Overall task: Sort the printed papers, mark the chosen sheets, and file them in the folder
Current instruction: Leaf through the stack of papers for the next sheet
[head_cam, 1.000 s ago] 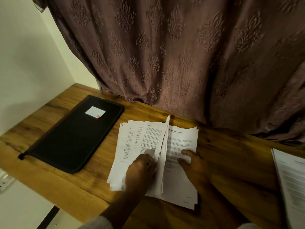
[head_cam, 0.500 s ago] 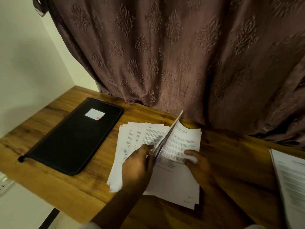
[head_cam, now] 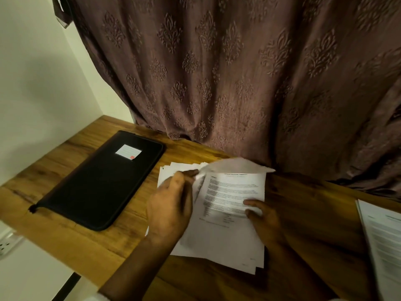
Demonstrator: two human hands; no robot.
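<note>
A stack of printed papers (head_cam: 225, 240) lies on the wooden table (head_cam: 71, 237) in front of me. My left hand (head_cam: 170, 210) pinches one sheet (head_cam: 236, 166) by its edge and lifts it; the sheet curls, blurred, over the top of the stack. My right hand (head_cam: 263, 218) presses its fingers on the top printed page and holds the stack down. The black zipped folder (head_cam: 97, 183), with a small white label, lies shut to the left of the papers, apart from them.
A brown patterned curtain (head_cam: 238, 83) hangs right behind the table's far edge. Another pile of printed sheets (head_cam: 384, 242) lies at the right edge of the table. A white wall stands on the left, with a socket (head_cam: 6, 244) below the table's edge.
My left hand has lifted a sheet from the stack's left half and swung it up and over toward the right. My right hand has stayed on the stack.
</note>
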